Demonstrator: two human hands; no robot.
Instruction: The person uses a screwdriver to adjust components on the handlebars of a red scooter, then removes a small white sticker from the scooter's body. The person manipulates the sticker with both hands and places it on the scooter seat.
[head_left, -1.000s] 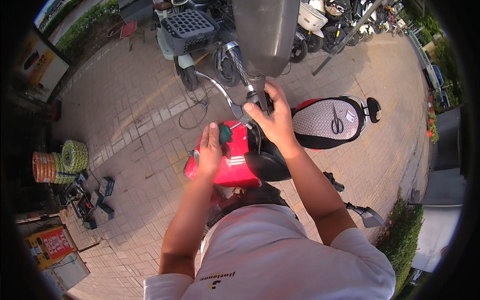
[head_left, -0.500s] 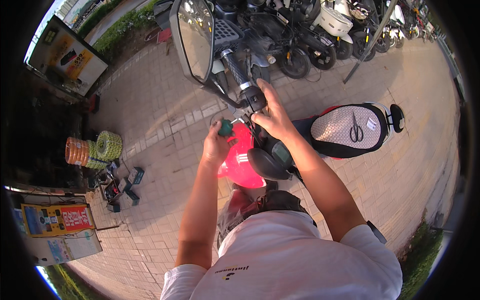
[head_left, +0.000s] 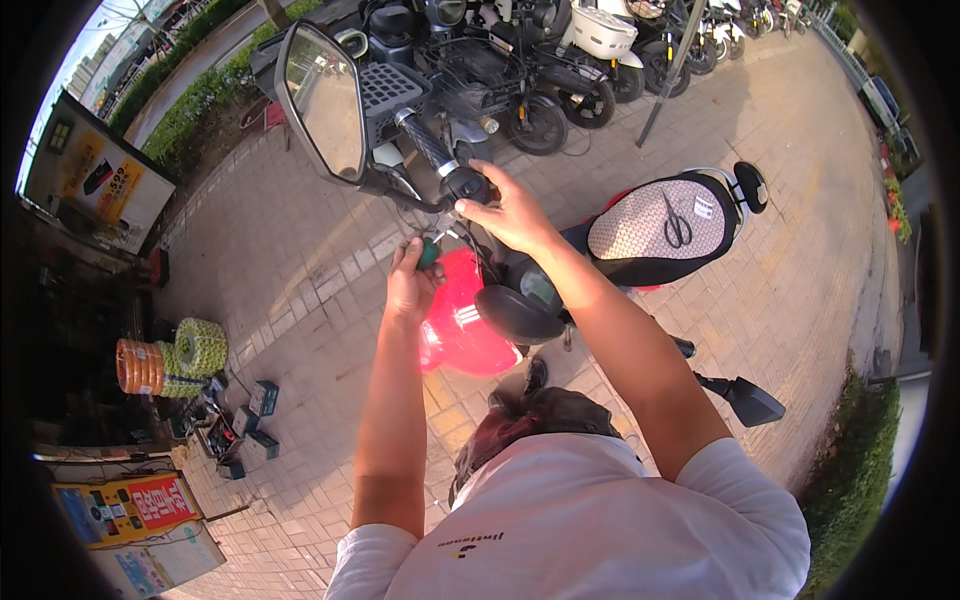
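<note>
My left hand [head_left: 407, 285] is closed on a green-handled screwdriver [head_left: 430, 253], its metal shaft pointing up toward the handlebar clamp below the brake lever. My right hand [head_left: 508, 215] grips the black switch housing [head_left: 466, 183] beside the handlebar grip [head_left: 425, 140]. From the handlebar a large mirror [head_left: 322, 105] sticks up to the upper left, glass showing. Beneath my hands is the scooter's glossy red front body [head_left: 460, 335]. Black scissors [head_left: 676, 228] lie on the patterned seat [head_left: 640, 235] to the right.
Parked scooters [head_left: 535, 120] line the back, beside a leaning pole [head_left: 668, 75]. At left are signboards [head_left: 95, 170], coiled hoses [head_left: 200, 345] and several boxes with tools [head_left: 240, 425] on the paving [head_left: 270, 300]. A hedge [head_left: 840, 490] runs along the lower right.
The mirror has swung leftward from top centre, its glass now visible instead of its dark back. Both hands, with screwdriver and housing, sit somewhat further left in view; the view has shifted too.
</note>
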